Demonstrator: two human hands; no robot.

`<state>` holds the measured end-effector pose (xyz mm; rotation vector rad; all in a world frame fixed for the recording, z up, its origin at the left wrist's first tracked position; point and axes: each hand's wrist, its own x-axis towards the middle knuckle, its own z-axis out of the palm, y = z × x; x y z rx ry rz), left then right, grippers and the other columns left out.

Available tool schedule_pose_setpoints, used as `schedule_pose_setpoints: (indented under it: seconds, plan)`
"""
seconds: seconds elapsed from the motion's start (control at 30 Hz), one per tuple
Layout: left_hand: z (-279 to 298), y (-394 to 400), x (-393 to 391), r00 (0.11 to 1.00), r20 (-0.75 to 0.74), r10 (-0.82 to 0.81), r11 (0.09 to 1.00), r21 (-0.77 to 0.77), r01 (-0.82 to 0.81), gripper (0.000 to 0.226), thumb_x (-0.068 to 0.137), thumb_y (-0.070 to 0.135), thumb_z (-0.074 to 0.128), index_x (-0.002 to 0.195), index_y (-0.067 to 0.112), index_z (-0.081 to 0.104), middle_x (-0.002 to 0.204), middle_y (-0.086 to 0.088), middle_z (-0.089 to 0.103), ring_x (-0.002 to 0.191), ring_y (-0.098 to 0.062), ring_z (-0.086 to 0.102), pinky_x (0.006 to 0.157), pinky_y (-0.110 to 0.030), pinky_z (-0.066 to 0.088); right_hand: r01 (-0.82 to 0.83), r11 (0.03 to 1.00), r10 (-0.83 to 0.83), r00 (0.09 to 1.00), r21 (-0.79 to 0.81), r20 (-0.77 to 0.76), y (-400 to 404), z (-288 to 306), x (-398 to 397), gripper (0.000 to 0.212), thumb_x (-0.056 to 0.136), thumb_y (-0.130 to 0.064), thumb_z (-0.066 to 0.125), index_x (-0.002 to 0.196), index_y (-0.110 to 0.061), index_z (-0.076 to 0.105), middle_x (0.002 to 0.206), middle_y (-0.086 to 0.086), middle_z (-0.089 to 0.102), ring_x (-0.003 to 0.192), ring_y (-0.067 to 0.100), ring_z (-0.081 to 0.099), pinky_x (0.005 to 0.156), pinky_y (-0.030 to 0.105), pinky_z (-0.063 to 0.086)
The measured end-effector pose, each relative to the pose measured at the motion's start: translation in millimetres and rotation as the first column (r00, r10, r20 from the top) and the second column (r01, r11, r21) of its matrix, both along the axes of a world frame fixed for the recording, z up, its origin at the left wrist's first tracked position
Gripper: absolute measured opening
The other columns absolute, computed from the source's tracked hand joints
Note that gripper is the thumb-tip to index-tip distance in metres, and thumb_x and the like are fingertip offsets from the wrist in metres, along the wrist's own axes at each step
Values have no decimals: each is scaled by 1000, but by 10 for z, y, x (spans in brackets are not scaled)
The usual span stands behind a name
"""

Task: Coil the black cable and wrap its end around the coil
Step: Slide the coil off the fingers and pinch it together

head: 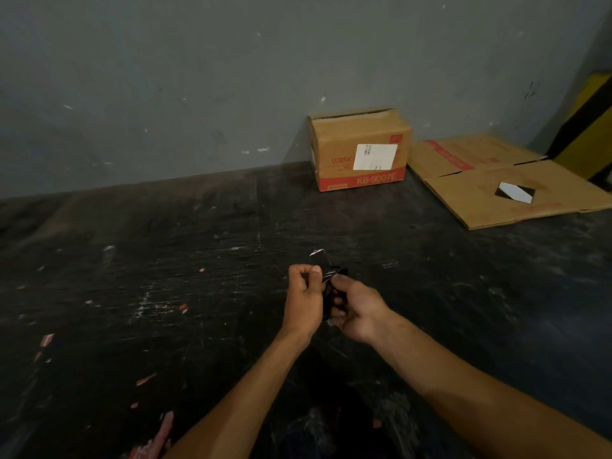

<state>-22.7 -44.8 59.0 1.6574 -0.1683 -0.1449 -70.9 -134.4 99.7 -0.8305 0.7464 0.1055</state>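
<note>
Mid-table, a bit right of centre, both hands meet above the dark top. Left hand (306,294) is curled nearly into a fist, thumb and forefinger pinched on the upper end of the cable (332,283). Right hand (356,306) is closed around the lower part of the bundle, fingers folded over it, thumb up near the left fingertips. The hands are touching or nearly so. The cable sits bunched between the two palms, mostly hidden; only short black loops show above and between the fingers. Can't tell how many turns, or whether the end is wrapped. A small dark flat piece with a pale top edge (319,258) sticks up just behind the left fingers; can't tell if it belongs to the cable. Both forearms are bare, coming in from the near edge.

Table (165,293): black, scuffed, pale scratches all over, reddish flecks toward the near left corner.

At the far edge, right of centre: a cardboard box (361,150) against the wall (198,94), red band at the bottom, white label on the front. Just right of it, in the far right corner, a flattened carton (480,193) lying flat, with a white-and-black sticker. Wall is grey, chipped. Yellow-and-black object (586,127) at far right, past the carton.
</note>
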Motion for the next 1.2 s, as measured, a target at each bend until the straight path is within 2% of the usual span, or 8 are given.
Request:
schedule_pose_setpoints:
  seconds: [0.13,0.37,0.53,0.67,0.8,0.97,1.07,1.2]
  plan:
    - [-25,24,16,995,-95,-29,1000,3,29,10,101,35,47,109,30,44,92,3,62,76,-3,59,63,-21,44,-27,999,26,999,19,24,-37,-37,1,15,95,-15,53,87,-14,66,63,2,61,47,10,47,39,21,32]
    - [10,-12,-15,1000,-1,-6,1000,-2,6,15,102,23,44,88,18,49,71,0,48,66,-13,45,65,-34,41,-60,997,63,996,-42,65,-77,-101,20,14,95,-13,54,88,-13,66,68,3,57,53,11,45,38,21,33]
    - [-6,0,5,996,21,91,994,51,-91,13,102,21,45,94,13,50,80,-2,55,74,-14,52,68,-31,45,-162,949,190,978,-270,84,-78,-78,-51,16,96,-9,52,107,-8,64,82,7,62,64,14,51,56,26,41]
    - [-64,45,-8,997,48,65,989,133,-71,10,101,22,46,94,16,51,85,-2,60,76,-13,58,65,-26,45,-46,878,141,976,-476,165,-63,-52,-97,11,94,-3,55,102,-10,52,80,8,62,67,16,55,63,30,47]
    - [-48,52,-12,990,142,-1,981,191,-27,10,101,18,48,92,14,50,81,-2,60,73,-11,56,67,-28,48,10,797,168,957,-604,237,-68,-2,-83,10,94,-2,55,100,-9,57,78,5,63,67,13,57,62,27,48]
    - [28,62,-18,978,196,-65,974,223,20,12,101,17,47,90,13,49,81,-11,64,77,-25,62,71,-41,51,-3,888,151,946,-460,287,-125,5,-26,12,90,1,60,98,-4,67,82,11,67,72,16,61,68,28,52]
    - [64,89,-17,977,199,-79,974,225,33,13,102,17,46,90,13,48,83,-13,64,76,-22,60,71,-40,49,-58,914,201,925,-401,323,-176,-47,-41,21,84,8,63,100,-4,68,83,12,68,75,19,62,74,30,52]
    - [96,118,10,972,206,-110,959,278,49,13,102,18,46,92,10,50,79,-3,59,72,-14,54,67,-35,45,-71,730,355,889,-680,288,-224,-111,-65,26,85,5,64,103,-14,69,91,5,69,76,11,64,72,22,54]
